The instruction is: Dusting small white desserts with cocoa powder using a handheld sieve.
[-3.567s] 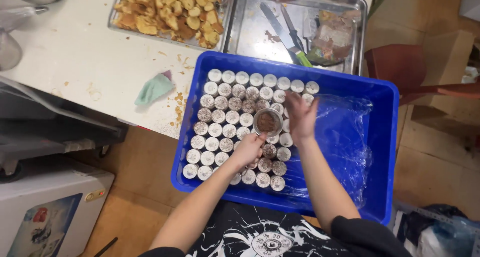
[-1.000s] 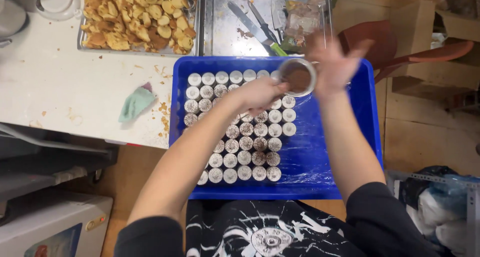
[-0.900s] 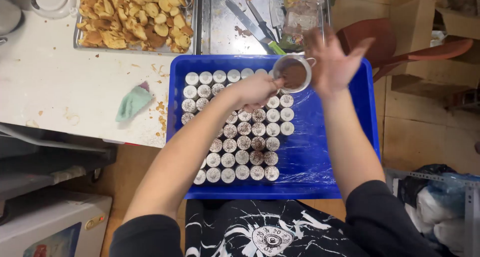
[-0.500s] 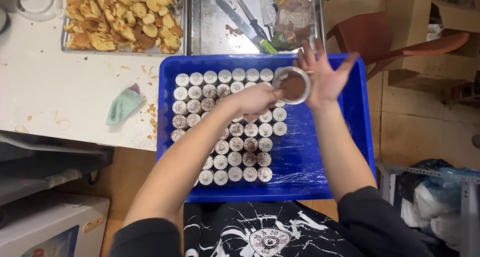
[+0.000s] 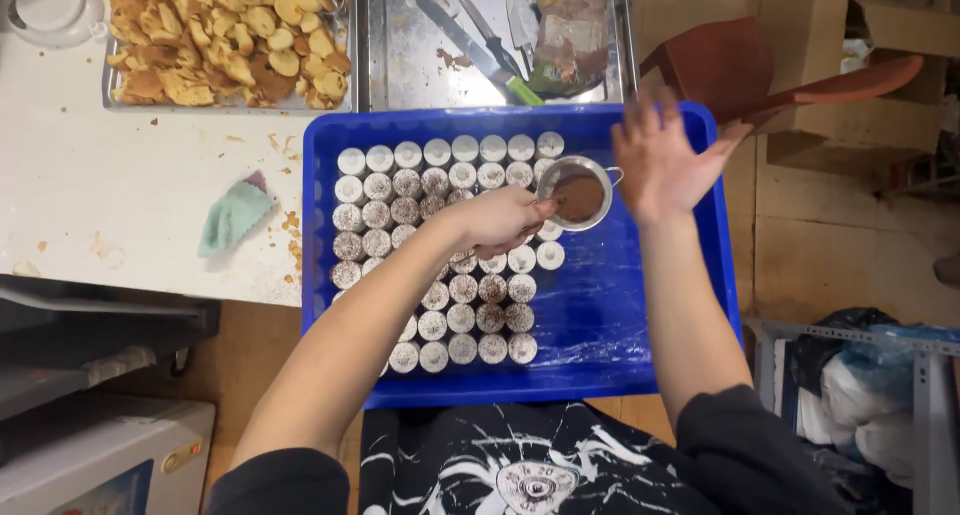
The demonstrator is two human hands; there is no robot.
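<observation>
Small metal sieve (image 5: pixel 578 194) with brown powder is held above the right part of the blue crate (image 5: pixel 660 325), over the rows of small round cups (image 5: pixel 440 245). On the white surface (image 5: pixel 120 215) at far left lies a green cloth (image 5: pixel 230 216). Left hand (image 5: pixel 500 220) pinches the sieve's near rim. Right hand (image 5: pixel 660 160), just right of the sieve, is spread flat, fingers apart, holding nothing.
</observation>
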